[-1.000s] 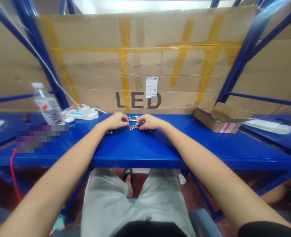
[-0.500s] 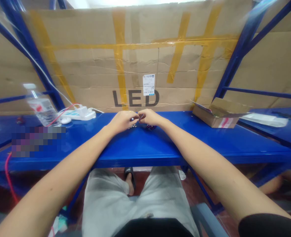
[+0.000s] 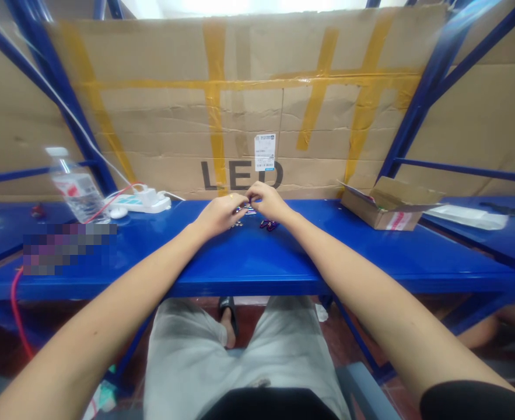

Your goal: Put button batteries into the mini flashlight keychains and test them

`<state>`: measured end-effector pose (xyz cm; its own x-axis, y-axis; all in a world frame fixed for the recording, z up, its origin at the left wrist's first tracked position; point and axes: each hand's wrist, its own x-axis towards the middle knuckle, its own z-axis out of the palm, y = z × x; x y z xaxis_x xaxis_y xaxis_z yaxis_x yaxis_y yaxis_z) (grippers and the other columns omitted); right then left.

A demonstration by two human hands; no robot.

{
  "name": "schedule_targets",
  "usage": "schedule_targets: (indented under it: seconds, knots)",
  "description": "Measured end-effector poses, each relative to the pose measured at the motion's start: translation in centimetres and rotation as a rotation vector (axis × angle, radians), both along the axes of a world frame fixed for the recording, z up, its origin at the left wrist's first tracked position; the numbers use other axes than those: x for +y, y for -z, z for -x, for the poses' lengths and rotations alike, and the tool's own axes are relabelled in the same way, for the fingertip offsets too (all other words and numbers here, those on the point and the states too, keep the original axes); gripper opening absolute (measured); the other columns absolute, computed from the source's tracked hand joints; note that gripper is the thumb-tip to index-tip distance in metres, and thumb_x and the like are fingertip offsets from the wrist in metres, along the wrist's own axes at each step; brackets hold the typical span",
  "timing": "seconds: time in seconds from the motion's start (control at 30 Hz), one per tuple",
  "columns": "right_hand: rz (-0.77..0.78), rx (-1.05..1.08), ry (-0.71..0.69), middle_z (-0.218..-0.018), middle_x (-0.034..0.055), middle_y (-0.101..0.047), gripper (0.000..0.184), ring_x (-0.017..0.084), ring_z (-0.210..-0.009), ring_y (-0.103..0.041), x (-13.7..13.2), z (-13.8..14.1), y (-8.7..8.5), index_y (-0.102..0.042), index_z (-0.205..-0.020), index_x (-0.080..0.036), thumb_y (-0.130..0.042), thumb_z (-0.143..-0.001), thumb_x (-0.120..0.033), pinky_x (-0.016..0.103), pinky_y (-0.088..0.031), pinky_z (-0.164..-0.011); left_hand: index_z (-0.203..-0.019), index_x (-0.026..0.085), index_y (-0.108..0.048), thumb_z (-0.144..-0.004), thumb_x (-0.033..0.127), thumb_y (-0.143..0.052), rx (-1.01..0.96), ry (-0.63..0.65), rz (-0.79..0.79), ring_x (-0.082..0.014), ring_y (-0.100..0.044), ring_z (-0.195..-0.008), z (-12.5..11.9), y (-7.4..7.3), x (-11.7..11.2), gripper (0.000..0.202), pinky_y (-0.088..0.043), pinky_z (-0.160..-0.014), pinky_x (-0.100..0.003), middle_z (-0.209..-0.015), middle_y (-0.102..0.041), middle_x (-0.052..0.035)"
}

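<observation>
My left hand (image 3: 219,213) and my right hand (image 3: 266,200) meet at the far middle of the blue metal bench (image 3: 248,262), fingers curled and pinched together over a small metallic part (image 3: 242,209) that is too small to name. A little dark purple piece (image 3: 268,224) lies on the bench just below my right hand. Small shiny bits lie under the hands, mostly hidden.
A plastic water bottle (image 3: 76,186) and a white power strip (image 3: 141,201) with a red wire stand at the left. An open cardboard box (image 3: 386,204) sits at the right. A taped cardboard sheet marked LED (image 3: 240,116) closes the back. Blue frame struts rise on both sides.
Both hands have lifted slightly from the bench and come together, fingertips now pinching a small part between them. The purple piece is now uncovered beside my right hand.
</observation>
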<state>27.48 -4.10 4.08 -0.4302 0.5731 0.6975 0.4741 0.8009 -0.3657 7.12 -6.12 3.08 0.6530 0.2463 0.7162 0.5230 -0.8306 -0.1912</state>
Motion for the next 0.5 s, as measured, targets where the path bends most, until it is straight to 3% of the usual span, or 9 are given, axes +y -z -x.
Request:
schedule_targets:
  seconds: [0.13, 0.27, 0.37, 0.5]
  knots:
    - [-0.029, 0.026, 0.019, -0.087, 0.0026, -0.057, 0.027, 0.016, -0.082, -0.058, 0.3, -0.1, 0.1, -0.066, -0.079, -0.017, -0.05, -0.068, 0.001, 0.029, -0.047, -0.078, -0.109, 0.017, -0.066, -0.093, 0.024, -0.059, -0.074, -0.056, 0.105, -0.0155, -0.065, -0.076, 0.2, -0.7, -0.7, 0.019, -0.05, -0.074, -0.028, -0.093, -0.073, -0.0059]
    - [-0.015, 0.05, 0.019, -0.087, 0.0036, -0.059, 0.026, 0.016, -0.082, -0.058, 0.3, -0.2, 0.1, -0.068, -0.077, -0.017, -0.051, -0.068, 0.0, 0.031, -0.049, -0.08, -0.098, 0.017, -0.069, -0.09, 0.02, -0.054, -0.087, -0.191, 0.2, -0.018, -0.064, -0.077, 1.0, -1.0, -0.1, 0.017, -0.049, -0.075, -0.031, -0.09, -0.072, -0.0065]
    - [0.122, 0.156, -0.033, -0.088, 0.0034, -0.062, 0.019, 0.016, -0.081, -0.061, 0.3, 0.1, 0.3, -0.067, -0.079, -0.017, -0.056, -0.069, -0.004, 0.032, -0.051, -0.08, -0.091, 0.019, -0.07, -0.087, 0.019, -0.054, 0.022, -0.288, 0.317, -0.0209, -0.065, -0.083, 2.0, -0.7, 0.9, 0.017, -0.049, -0.076, -0.032, -0.092, -0.073, -0.0074]
    - [0.302, 0.22, -0.129, -0.084, 0.0026, -0.066, 0.014, 0.017, -0.083, -0.065, 0.4, 0.5, 0.8, -0.066, -0.081, -0.016, -0.066, -0.068, -0.01, 0.034, -0.054, -0.082, -0.094, 0.019, -0.072, -0.084, 0.023, -0.056, 0.144, -0.381, 0.514, -0.0211, -0.066, -0.082, 3.1, -0.3, 1.8, 0.019, -0.048, -0.073, -0.031, -0.095, -0.075, -0.0079]
